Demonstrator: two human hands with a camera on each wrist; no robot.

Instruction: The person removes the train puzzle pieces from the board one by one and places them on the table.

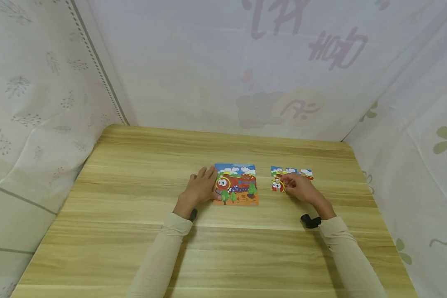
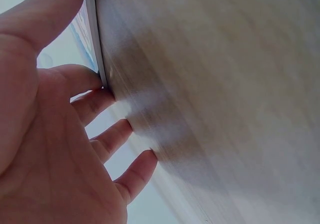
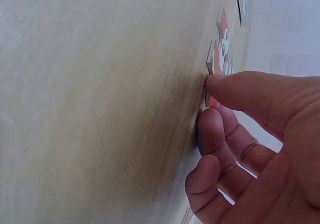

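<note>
A square picture board [image 1: 236, 184] with a cartoon train lies flat on the table. My left hand [image 1: 201, 186] rests at its left edge, thumb near the lower corner and index finger near the upper one; the left wrist view shows these digits against the board's edge [image 2: 93, 34]. To the right, my right hand [image 1: 299, 187] pinches a small red puzzle piece [image 3: 212, 102] between thumb and index finger, low over the table. The fingers partly hide it. Beside it lies a puzzle piece with the train's eyes [image 1: 277, 186], also seen in the right wrist view.
Cloud-and-sky puzzle pieces [image 1: 306, 171] lie in a row behind my right hand. The wooden table [image 1: 223, 252] extends around everything. Patterned cloths [image 1: 193, 74] hang behind the table and at both sides.
</note>
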